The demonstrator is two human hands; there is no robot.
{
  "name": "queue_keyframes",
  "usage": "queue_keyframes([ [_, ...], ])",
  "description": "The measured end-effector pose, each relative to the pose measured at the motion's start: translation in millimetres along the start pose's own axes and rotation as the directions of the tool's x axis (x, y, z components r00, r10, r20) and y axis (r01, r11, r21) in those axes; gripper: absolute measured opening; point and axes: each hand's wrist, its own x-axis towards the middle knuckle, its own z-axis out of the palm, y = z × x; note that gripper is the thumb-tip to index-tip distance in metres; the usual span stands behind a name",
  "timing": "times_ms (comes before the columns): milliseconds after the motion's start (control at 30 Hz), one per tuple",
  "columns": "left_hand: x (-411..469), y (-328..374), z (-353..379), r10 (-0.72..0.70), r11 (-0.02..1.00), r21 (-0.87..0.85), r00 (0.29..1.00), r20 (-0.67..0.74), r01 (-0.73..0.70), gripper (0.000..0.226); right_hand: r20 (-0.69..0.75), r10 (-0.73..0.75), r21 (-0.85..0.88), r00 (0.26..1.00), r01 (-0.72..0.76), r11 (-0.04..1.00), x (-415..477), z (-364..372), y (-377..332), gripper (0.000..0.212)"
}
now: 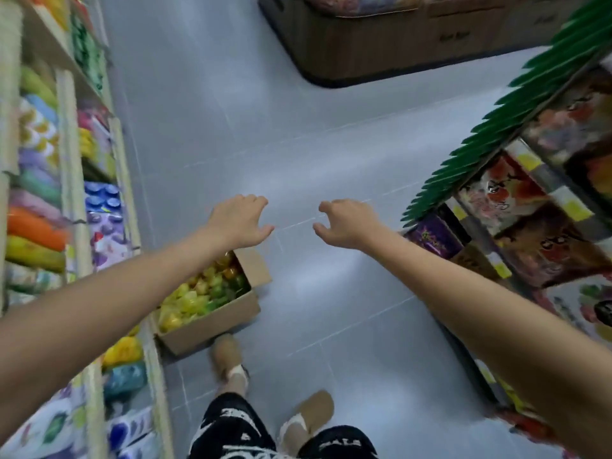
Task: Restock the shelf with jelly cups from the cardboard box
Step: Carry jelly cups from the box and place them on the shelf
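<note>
The grey tiled floor (pixel 231 127) fills the middle, a long aisle. On the left stands a tall shelf (pixel 71 160) full of soft, bright packs in orange, yellow, green and purple. On the right is another shelf (pixel 546 226) with boxes that have fruit pictures on them, and a row of green packs (pixel 496 127) sticks out over its edge. At the far end sits a big brown stand (pixel 381 51) with dark writing on its side, too blurry to read.

The cardboard box (pixel 215 323) sits on the floor, right against the bottom of the left shelf, with its flaps open. It is full of jelly cups (pixel 198 293) in yellow, green and orange. The left arm reaches across above the box and hides its far corner.

Both arms stretch out over the floor. The left hand (pixel 238 220) and the right hand (pixel 347 223) hold nothing; their fingers are apart and loosely bent, palms down.

Black shorts (pixel 231 425) have white letters that cannot be read. Two tan slippers (pixel 228 356) stand on the floor, and one is just beside the box.
</note>
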Motion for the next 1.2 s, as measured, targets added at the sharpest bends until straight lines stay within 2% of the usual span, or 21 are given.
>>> queue_keyframes([
  [133, -24.2, -102.8, 12.1, -0.181, 0.981, -0.055, 0.982, 0.052, 0.184, 0.053, 0.065, -0.133, -0.020, 0.989, 0.135, 0.991, 65.0, 16.3, -83.1, 0.048],
  [267, -44.0, -189.7, 25.1, -0.298, 0.952, -0.042, 0.949, 0.102, 0.304, 0.051, 0.176, -0.241, -0.003, 0.955, 0.245, 0.970, 123.4, 40.8, -166.7, 0.048],
  [500, -56.7, -282.3, 69.2, -0.428, 0.877, -0.131, 0.875, 0.225, 0.463, 0.049, 0.283, -0.351, -0.003, 0.893, 0.367, 0.930, 197.1, 93.1, -265.7, 0.045],
  [700, -54.2, -315.4, 130.9, -0.455, 0.809, -0.226, 0.821, 0.344, 0.543, 0.047, 0.412, -0.334, 0.047, 0.848, 0.346, 0.937, 236.8, 153.6, -291.5, 0.040],
  [900, -40.8, -338.6, 217.9, -0.478, 0.750, -0.210, 0.734, 0.482, 0.627, 0.046, 0.547, -0.304, 0.066, 0.780, 0.321, 0.945, 266.2, 246.3, -287.0, 0.039],
  [1033, -28.8, -347.3, 287.1, -0.506, 0.716, -0.189, 0.686, 0.522, 0.672, 0.042, 0.595, -0.284, 0.088, 0.752, 0.291, 0.953, 280.8, 320.8, -283.2, 0.037],
  [1133, -20.7, -350.6, 341.4, -0.522, 0.675, -0.191, 0.644, 0.560, 0.713, 0.040, 0.618, -0.276, 0.111, 0.736, 0.265, 0.958, 290.1, 375.6, -286.5, 0.028],
  [1200, -20.0, -351.9, 377.6, -0.527, 0.659, -0.178, 0.617, 0.584, 0.731, 0.042, 0.650, -0.272, 0.110, 0.709, 0.266, 0.958, 295.9, 411.7, -292.5, 0.032],
])
